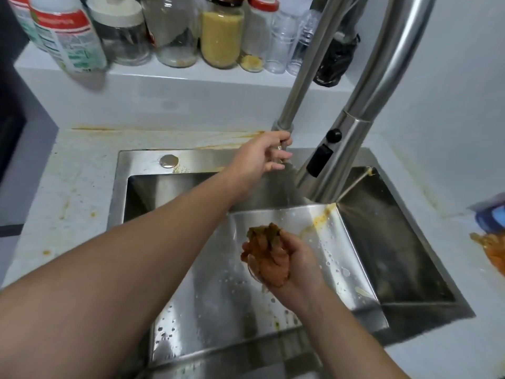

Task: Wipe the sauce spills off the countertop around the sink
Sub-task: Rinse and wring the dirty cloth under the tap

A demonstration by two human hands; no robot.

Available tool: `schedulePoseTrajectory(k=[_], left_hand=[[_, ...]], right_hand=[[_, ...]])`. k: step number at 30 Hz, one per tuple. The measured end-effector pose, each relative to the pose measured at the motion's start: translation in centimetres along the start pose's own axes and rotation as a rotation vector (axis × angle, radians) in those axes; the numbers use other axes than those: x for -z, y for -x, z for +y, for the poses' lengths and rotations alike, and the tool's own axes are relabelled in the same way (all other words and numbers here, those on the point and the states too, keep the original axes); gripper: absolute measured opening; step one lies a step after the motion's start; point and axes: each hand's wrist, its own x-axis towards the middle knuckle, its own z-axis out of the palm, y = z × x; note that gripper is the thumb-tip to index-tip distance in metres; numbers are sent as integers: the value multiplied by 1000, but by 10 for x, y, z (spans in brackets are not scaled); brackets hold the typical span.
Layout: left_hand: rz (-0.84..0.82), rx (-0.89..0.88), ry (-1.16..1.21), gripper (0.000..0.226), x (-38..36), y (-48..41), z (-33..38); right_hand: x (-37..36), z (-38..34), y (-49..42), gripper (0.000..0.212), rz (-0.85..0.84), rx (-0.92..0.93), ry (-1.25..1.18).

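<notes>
Sink [142, 165]: set into the desk [68, 187], centre of view. Tray [218, 310]: inside the sink, toward its near side. Faucet [388, 86]: rises from the sink's rear rim, arching forward over the basin. Left hand [259, 157]: at the faucet's base, behind the tray. Right hand [284, 263]: above the tray, its grip closed round a wad of cloth [266, 237]. Sauce spills [492, 250]: on the desk, right of the sink; further streaks behind the sink. Shelf [191, 75]: behind and above the desk. Jars [221, 34]: in a row on the shelf, left of the faucet.
</notes>
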Motion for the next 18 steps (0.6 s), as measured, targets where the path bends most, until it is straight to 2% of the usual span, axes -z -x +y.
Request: schedulePoseTrajectory(k=[2, 5, 8, 10, 12, 14, 15, 18], left_hand=[[-7, -9, 33, 51, 0, 0, -2], [-24, -9, 13, 37, -2, 4, -8], [-56, -33, -52, 43, -3, 14, -17], [-48, -92, -129, 52, 1, 22, -24], [59, -93, -312, 49, 8, 37, -34], [121, 8, -517, 38, 15, 53, -55], [93, 100, -569, 33, 19, 60, -71], [12, 343, -413, 23, 17, 82, -117]], right_hand=[[1, 1, 1, 41, 32, 19, 14], [0, 2, 5, 49, 37, 66, 6], [-1, 2, 6, 42, 60, 100, -10], [0, 2, 4, 38, 76, 116, -4], [-2, 2, 4, 37, 85, 146, 22], [-3, 2, 4, 41, 69, 166, 51], [-5, 4, 5, 43, 57, 173, 79], [-5, 15, -1, 39, 168, 194, 202]])
